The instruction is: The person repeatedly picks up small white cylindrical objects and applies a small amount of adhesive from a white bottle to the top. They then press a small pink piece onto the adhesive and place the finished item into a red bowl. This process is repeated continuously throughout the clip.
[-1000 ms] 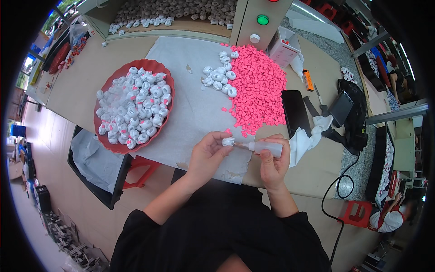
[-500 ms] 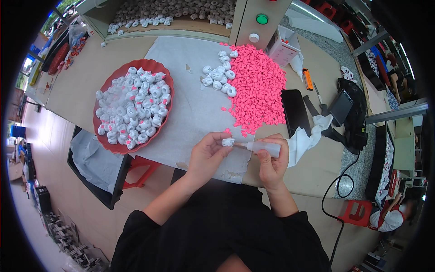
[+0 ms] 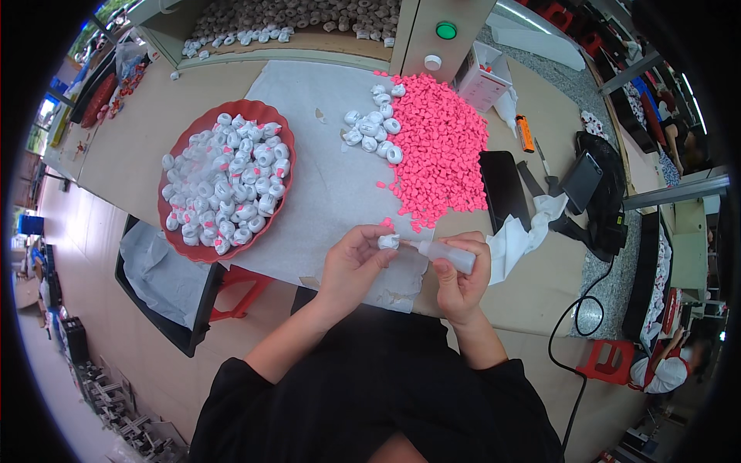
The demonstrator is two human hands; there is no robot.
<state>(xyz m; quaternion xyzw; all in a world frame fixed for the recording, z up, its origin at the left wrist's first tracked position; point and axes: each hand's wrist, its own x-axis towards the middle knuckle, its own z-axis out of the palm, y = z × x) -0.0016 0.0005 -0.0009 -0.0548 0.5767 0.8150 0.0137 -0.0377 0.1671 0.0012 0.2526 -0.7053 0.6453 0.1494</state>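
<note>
Between its fingertips my left hand (image 3: 351,266) pinches a small white rounded piece (image 3: 388,241) with dark marks. My right hand (image 3: 466,279) is wrapped round a translucent squeeze bottle (image 3: 449,255), whose thin nozzle points left at the white piece; whether the tip touches it I cannot tell. Just beyond my hands lies a big spread of small pink pieces (image 3: 438,147), with a cluster of white pieces (image 3: 373,130) along its left side. A red scalloped bowl (image 3: 287,185) on the left holds many white pieces, several showing pink parts.
White paper (image 3: 309,85) covers the middle of the table. To the right lie a black phone (image 3: 503,189), an orange lighter (image 3: 525,133), a crumpled white cloth (image 3: 513,245) and a second dark phone (image 3: 581,182). A cubby of pieces (image 3: 301,15) stands behind; a black tray (image 3: 174,336) sits lower left.
The bottle in my right hand has tilted slightly, its base end dropping a little. My left hand and the white piece stay almost still.
</note>
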